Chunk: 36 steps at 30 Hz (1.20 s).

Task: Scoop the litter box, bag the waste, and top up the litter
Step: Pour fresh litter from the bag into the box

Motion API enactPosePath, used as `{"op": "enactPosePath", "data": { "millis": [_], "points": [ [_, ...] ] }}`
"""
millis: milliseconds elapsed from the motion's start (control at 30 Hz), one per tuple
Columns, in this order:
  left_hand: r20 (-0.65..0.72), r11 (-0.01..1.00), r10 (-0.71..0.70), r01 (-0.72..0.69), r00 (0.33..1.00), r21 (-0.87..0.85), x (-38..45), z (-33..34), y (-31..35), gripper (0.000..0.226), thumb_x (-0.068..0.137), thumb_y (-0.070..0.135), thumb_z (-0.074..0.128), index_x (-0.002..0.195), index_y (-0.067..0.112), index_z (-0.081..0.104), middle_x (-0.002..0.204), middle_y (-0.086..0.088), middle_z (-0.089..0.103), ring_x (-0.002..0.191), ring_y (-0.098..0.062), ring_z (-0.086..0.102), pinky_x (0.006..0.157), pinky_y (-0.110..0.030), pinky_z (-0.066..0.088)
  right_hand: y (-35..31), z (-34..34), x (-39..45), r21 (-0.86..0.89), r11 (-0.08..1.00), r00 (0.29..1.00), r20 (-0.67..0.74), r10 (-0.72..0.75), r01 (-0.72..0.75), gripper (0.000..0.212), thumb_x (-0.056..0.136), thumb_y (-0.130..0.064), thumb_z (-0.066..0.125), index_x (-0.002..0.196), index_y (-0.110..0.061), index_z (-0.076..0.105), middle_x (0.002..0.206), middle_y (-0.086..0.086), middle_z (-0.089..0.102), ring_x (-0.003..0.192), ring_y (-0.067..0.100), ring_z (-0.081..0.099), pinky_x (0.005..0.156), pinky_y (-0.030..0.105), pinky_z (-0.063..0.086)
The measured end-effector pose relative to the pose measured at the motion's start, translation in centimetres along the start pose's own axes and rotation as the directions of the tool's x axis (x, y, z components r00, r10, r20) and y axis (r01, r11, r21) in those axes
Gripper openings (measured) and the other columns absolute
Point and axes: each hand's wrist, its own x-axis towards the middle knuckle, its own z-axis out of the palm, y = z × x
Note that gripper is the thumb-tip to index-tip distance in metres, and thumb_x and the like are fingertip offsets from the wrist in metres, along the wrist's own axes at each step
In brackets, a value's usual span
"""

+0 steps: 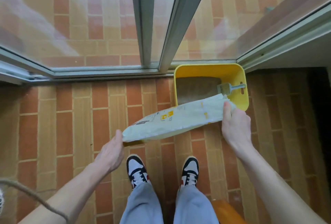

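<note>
A yellow litter box (240,73) stands on the tiled floor against the glass door, with brown litter (195,87) spread over its bottom. A grey scoop (228,88) lies inside it on the right. I hold a long white litter bag (172,123) with yellow markings almost level above the floor. Its upper end reaches over the near edge of the box. My left hand (112,152) grips the bag's lower left end. My right hand (234,125) grips its upper right end, thumb on top.
Sliding glass doors with grey metal frames (148,21) rise straight ahead. My two feet in sneakers (137,170) stand on the brick-pattern floor. An orange wooden object (227,211) sits at the bottom right, and a rope (32,197) runs across the bottom left.
</note>
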Motion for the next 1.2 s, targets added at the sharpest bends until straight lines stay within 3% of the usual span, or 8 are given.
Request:
{"op": "enactPosePath", "data": {
  "millis": [133,233,400,567,800,967,1067,1200],
  "points": [
    [-0.002,0.999,0.002,-0.002,1.0,0.037,0.1,-2.2,-1.1,0.01,0.104,0.01,0.027,0.104,0.017,0.021,0.083,-0.003,0.057,0.064,-0.015,0.051,0.051,-0.026,0.046,-0.5,1.2,0.3,0.104,0.989,0.994,0.046,0.1,-0.105,0.061,0.111,-0.032,0.026,0.075,0.006,0.058,0.066,0.011,0.052,0.077,0.037,0.051,0.071,0.042,0.036],
    [-0.019,0.997,0.014,-0.013,1.0,0.077,0.0,-4.0,-1.0,0.007,0.107,0.016,0.029,0.105,0.015,0.022,0.078,0.0,0.056,0.06,-0.012,0.048,0.047,-0.021,0.036,-0.5,1.9,1.0,0.159,0.96,0.971,0.11,0.214,-0.23,0.051,0.109,-0.03,0.029,0.086,0.003,0.06,0.082,0.015,0.057,0.085,0.034,0.05,0.075,0.038,0.036],
    [-0.134,0.993,0.018,-0.002,0.991,0.117,0.4,-5.4,-0.5,0.014,0.106,0.023,0.038,0.101,0.017,0.027,0.069,0.002,0.054,0.052,-0.011,0.046,0.043,-0.022,0.029,0.7,3.7,2.8,0.299,0.867,0.917,0.175,0.36,-0.398,0.041,0.096,-0.031,0.038,0.081,-0.001,0.062,0.078,0.016,0.062,0.07,0.03,0.054,0.064,0.038,0.042],
    [-0.07,0.982,0.059,-0.045,0.996,0.182,-0.1,-6.3,-0.3,0.021,0.11,0.035,0.039,0.105,0.019,0.026,0.075,0.005,0.052,0.055,-0.007,0.048,0.042,-0.02,0.032,1.3,3.7,4.7,0.305,0.855,0.904,0.231,0.36,-0.419,0.036,0.095,-0.029,0.042,0.071,-0.009,0.059,0.067,0.01,0.058,0.062,0.026,0.051,0.061,0.036,0.04],
    [-0.148,0.942,0.113,-0.059,0.983,0.33,0.2,-7.4,0.9,0.02,0.111,0.035,0.034,0.108,0.016,0.03,0.067,0.005,0.051,0.05,-0.008,0.044,0.043,-0.023,0.028,1.5,3.3,7.9,0.357,0.799,0.87,0.296,0.396,-0.485,0.024,0.097,-0.018,0.043,0.089,-0.004,0.06,0.068,0.009,0.057,0.057,0.021,0.043,0.059,0.034,0.037],
    [-0.162,0.876,0.173,-0.077,0.972,0.476,0.9,-9.1,2.5,0.021,0.11,0.039,0.033,0.107,0.018,0.031,0.068,0.006,0.051,0.051,-0.008,0.044,0.048,-0.024,0.032,2.1,3.4,9.8,0.363,0.739,0.816,0.364,0.449,-0.568,0.023,0.099,-0.018,0.041,0.104,-0.003,0.059,0.07,0.007,0.057,0.054,0.018,0.04,0.049,0.03,0.035],
    [-0.164,0.843,0.212,-0.095,0.963,0.53,1.5,-10.5,3.3,0.026,0.11,0.04,0.031,0.113,0.015,0.037,0.066,0.005,0.05,0.049,-0.006,0.042,0.046,-0.023,0.028,2.4,3.4,10.4,0.383,0.698,0.791,0.392,0.47,-0.605,0.022,0.101,-0.016,0.04,0.096,-0.005,0.057,0.069,0.007,0.053,0.054,0.017,0.038,0.047,0.027,0.033],
    [-0.164,0.814,0.295,-0.158,0.941,0.559,1.9,-12.5,3.8,0.024,0.109,0.039,0.034,0.101,0.017,0.035,0.058,0.005,0.044,0.046,-0.008,0.039,0.044,-0.026,0.025,2.6,3.5,10.6,0.418,0.66,0.779,0.4,0.484,-0.625,0.024,0.101,-0.016,0.039,0.084,-0.008,0.054,0.067,0.005,0.051,0.054,0.015,0.038,0.048,0.027,0.033]
  ]
}}
